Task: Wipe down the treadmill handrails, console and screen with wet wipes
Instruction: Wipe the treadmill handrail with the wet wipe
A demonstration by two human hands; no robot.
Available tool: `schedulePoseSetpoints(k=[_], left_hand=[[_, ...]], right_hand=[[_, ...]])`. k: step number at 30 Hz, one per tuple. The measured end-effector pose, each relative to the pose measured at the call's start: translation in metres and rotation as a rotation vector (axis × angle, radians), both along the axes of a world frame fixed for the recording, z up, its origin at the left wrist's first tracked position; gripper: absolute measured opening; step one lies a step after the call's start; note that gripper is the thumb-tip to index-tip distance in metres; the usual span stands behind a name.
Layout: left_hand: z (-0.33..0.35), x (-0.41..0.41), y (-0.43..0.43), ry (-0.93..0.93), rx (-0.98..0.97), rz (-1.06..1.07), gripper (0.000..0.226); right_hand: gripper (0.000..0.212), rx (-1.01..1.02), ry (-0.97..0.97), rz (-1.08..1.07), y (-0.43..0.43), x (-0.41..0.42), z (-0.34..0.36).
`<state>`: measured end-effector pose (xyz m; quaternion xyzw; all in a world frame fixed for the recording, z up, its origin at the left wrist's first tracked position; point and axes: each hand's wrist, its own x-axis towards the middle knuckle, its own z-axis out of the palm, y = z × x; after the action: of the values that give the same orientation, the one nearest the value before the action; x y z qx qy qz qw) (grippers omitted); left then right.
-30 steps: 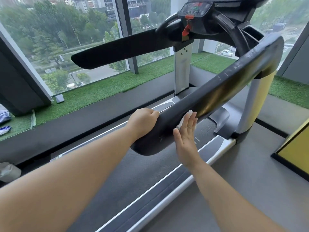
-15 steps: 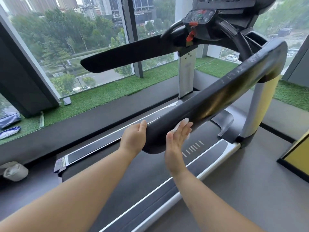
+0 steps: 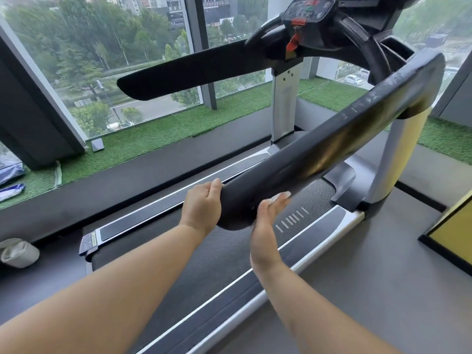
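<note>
Closest to the camera, the right hand (image 3: 268, 218) lies flat with its fingers straight, an open grip that presses a white wet wipe (image 3: 278, 198) against the outer side of the near handrail (image 3: 332, 149), close to its rounded end. Just across that end, the left hand (image 3: 203, 203) cups the rail, and its grip looks closed, with the fingertips curled over the inner edge to steady it.

Judging by the wipe's position, the work is on the last stretch of this rail. The faint streaks further up its length suggest it has probably been wiped there, though I cannot be sure. Beyond it, the far handrail (image 3: 191, 72) and the console (image 3: 309, 11) show no sign either way, so I would count them, and the screen, as still to do.

Nothing written can be read. The sticker on the deck's rear corner (image 3: 89, 241), the blue-and-white packet (image 3: 11, 191) on the grass strip and the console's markings are all too blurred.
</note>
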<state>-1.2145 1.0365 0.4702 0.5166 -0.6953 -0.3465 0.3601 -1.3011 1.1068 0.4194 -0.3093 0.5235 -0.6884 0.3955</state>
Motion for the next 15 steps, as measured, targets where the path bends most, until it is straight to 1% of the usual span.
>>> schedulePoseSetpoints(k=[3, 6, 8, 9, 10, 12, 13, 15], left_hand=[[0.001, 0.002, 0.001, 0.006, 0.012, -0.008, 0.048], [0.000, 0.002, 0.001, 0.030, 0.016, -0.025, 0.051], [-0.001, 0.002, 0.000, 0.040, 0.011, -0.026, 0.051], [-0.002, 0.002, 0.000, 0.045, 0.010, -0.028, 0.050], [-0.002, 0.002, 0.000, 0.049, 0.006, -0.030, 0.050], [-0.001, 0.002, 0.000, 0.040, -0.002, -0.021, 0.050], [0.000, 0.001, 0.001, 0.036, -0.002, -0.018, 0.050], [0.000, 0.000, 0.001, 0.037, 0.007, -0.017, 0.051]], right_hand=[[0.071, -0.019, 0.030, 0.044, 0.005, 0.006, -0.011], [0.061, 0.054, 0.076, -0.036, -0.006, -0.021, -0.003], [0.060, 0.059, 0.127, -0.073, -0.009, -0.026, -0.001], [0.062, 0.034, 0.193, -0.065, -0.007, -0.020, -0.003], [0.065, 0.004, 0.302, -0.042, -0.003, -0.010, -0.007], [0.071, -0.064, 0.563, 0.027, 0.009, 0.018, -0.022], [0.071, -0.083, 0.674, 0.059, 0.014, 0.027, -0.032], [0.067, -0.087, 0.817, 0.079, 0.015, 0.028, -0.043]])
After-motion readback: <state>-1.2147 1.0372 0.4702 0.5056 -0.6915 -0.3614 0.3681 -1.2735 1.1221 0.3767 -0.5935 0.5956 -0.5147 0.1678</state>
